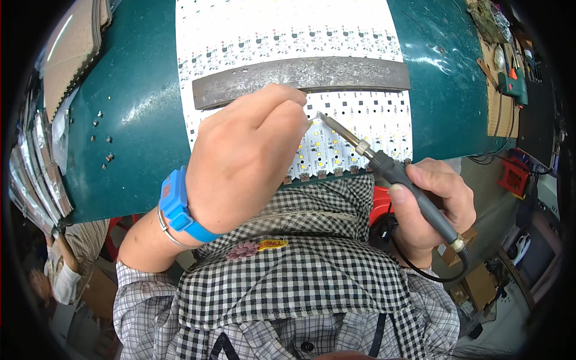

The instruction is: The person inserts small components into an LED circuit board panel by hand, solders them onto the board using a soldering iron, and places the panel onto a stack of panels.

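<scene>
In my right hand (pixel 414 231) is a soldering iron (pixel 393 171) with a dark grey handle, my thumb and fingers wrapped round it. Its metal tip slants up and left and is at the surface of a white circuit board panel (pixel 384 129). The panel carries rows of small yellow and black components. Close to the tip, my left hand (pixel 246 150) is closed in a pinch over the panel. Its fingertips are turned away, so what they hold is hidden. Beyond both hands a long grey metal bar (pixel 300 75) lies across the panel.
The panel rests on a green tabletop (pixel 141 141). Small loose parts (pixel 108 157) are scattered at left, with stacked brown boards (pixel 75 54) beyond. A green and red tool (pixel 513 84) lies at far right. A cable trails from the iron. Another person (pixel 66 264) is at lower left.
</scene>
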The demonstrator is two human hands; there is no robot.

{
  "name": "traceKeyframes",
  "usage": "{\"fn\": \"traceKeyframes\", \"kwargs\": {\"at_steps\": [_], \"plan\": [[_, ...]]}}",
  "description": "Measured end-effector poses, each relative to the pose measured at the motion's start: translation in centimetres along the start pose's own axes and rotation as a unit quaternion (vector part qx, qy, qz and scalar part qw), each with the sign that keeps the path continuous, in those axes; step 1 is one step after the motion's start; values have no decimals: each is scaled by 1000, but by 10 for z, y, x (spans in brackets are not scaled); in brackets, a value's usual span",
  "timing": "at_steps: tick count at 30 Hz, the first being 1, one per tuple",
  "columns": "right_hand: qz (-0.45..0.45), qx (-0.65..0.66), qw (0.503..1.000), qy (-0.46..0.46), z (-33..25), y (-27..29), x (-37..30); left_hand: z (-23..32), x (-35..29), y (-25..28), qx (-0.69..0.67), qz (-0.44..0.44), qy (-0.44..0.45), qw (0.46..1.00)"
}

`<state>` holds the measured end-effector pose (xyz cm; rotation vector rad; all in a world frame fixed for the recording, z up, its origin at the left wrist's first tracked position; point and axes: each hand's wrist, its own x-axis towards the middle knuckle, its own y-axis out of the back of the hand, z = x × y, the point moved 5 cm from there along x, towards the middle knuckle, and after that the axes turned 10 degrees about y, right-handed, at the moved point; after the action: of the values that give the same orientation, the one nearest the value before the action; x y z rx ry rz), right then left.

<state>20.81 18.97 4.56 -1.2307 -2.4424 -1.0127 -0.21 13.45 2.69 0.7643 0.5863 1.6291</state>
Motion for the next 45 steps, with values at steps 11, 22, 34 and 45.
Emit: {"fn": "traceKeyframes", "kwargs": {"at_steps": [11, 22, 34, 45], "plan": [[120, 106, 985, -56, 6, 8, -19, -11, -19, 27, -88, -13, 122, 989], [13, 42, 999, -3, 2, -6, -2, -8, -15, 7, -27, 25, 56, 998], [-25, 9, 1000, -1, -8, -13, 0, -10, -13, 3, -12, 39, 45, 998], [130, 93, 986, -46, 2, 3, -20, -5, -19, 20, -102, 28, 51, 993]]}}
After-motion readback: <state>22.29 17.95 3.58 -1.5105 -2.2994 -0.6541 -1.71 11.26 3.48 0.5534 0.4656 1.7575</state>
